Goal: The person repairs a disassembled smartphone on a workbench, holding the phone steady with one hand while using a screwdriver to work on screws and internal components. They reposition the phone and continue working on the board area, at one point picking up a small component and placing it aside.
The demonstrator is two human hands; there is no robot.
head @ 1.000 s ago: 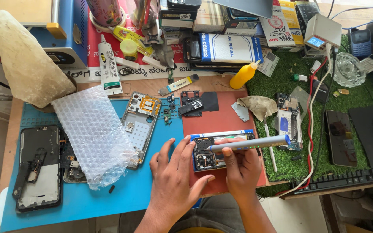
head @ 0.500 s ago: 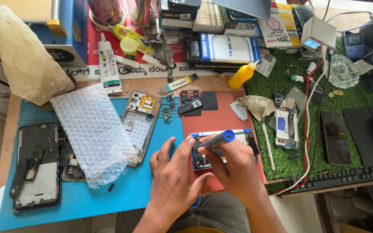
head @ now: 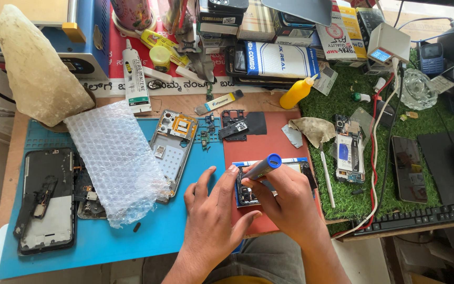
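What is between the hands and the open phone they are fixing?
Nothing visible. The right hand holds a blue-capped screwdriver over the open phone, and the left hand rests against its left edge.

From here I cannot see most of the opened black phone on the red mat [head: 246,185]: my right hand [head: 290,202] and left hand [head: 214,210] cover it. The tip of the grey, blue-capped screwdriver [head: 264,166] disappears behind my fingers just above that phone. Screws left of it are too small to tell.
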